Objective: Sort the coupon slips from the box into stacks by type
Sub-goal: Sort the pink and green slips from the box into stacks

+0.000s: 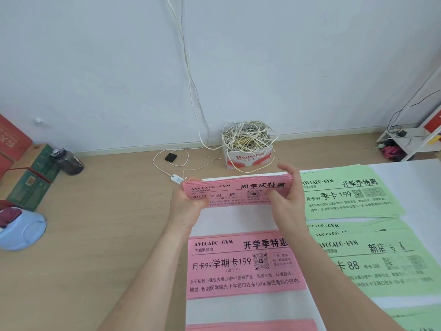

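1. At centre frame, a person holds a bundle of pink coupon slips (236,191) by its two ends above a white sheet (238,219) spread on the wood floor. The bundle's printed face is tilted toward the camera.
2. The left hand (188,201) grips the bundle's left end, with its fingers curled round the edge of the paper.
3. The right hand (290,197) clasps the right end. Its thumb lies across the printed face and its fingers wrap behind, their tips showing above the top edge.
4. Whether the bundle's lower edge touches the sheet cannot be told from this angle.
5. Just below the bundle, at lower centre, a second pink stack (243,263) with a different headline lies flat between the forearms. A third pink stack (250,326) shows at the bottom edge.
6. At centre right, a green stack (346,197) lies just beside the right hand. Below it, a looser green stack (372,259) is fanned out and partly covered by the right forearm, and some of its print is blurred.
7. Against the wall, above centre, a white carton (248,158) is stuffed with coiled pale cable.
8. At the left of the frame, a dark bottle (68,161) stands beside a green box (35,177), with a blue plastic object (21,230) below them.
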Motion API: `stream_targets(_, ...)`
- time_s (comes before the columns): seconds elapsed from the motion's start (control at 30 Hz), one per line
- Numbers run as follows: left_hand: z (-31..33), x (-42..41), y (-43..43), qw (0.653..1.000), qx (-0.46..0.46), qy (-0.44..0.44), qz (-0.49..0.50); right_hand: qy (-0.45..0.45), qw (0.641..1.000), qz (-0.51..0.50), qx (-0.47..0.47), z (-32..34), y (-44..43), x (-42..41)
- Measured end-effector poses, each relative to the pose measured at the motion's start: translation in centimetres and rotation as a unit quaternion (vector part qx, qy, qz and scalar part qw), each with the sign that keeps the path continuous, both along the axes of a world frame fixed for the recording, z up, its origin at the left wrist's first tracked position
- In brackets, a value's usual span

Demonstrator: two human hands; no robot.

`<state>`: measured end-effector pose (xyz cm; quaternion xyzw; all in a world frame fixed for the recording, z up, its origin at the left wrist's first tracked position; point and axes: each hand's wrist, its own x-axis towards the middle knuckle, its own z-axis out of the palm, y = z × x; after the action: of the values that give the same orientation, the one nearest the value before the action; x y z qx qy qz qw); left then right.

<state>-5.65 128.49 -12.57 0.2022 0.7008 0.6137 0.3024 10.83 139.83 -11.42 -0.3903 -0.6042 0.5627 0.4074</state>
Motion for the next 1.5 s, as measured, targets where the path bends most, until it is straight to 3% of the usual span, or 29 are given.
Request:
stream_targets(0.13, -0.1, 0.1, 0.0, 1.0, -0.003, 0.003, -0.001, -0.032, 0.999, -0.008, 0.0, -0.3, 0.1, 0.0)
stream_targets(0.33, 0.2, 0.1, -0.4, 0.996, -0.06, 0.049, 0.042, -0.215, 0.974, 0.04, 0.057, 0.3, 2.0, 0.3)
stream_targets(0.53, -0.3, 0.4, -1.1, 0.96, -0.217, 0.174, 0.028, -0.319, 0.945, 0.077, 0.017, 0.2, 3.2, -0.2)
stream_targets(0.77, -0.3, 0.7, -2.0, 0.911, -0.288, 0.289, -0.063, -0.358, 0.931, 0.067, -0.001, 0.1, 2.9, -1.3)
stream_targets(1.0, 0.4, 0.6, -2.4, 0.88, -0.313, 0.343, -0.097, -0.403, 0.912, 0.067, 0.022, 0.3, 2.8, -2.2)
stream_targets(1.37, 0.7, 0.6, -2.5, 0.862, -0.329, 0.372, -0.102, -0.494, 0.86, 0.047, 0.121, 0.1, 2.1, -2.3)
stream_targets(1.5, 0.7, 0.6, -2.5, 0.86, -0.333, 0.374, -0.102, -0.521, 0.836, 0.104, 0.139, 0.6, 2.3, -1.3)
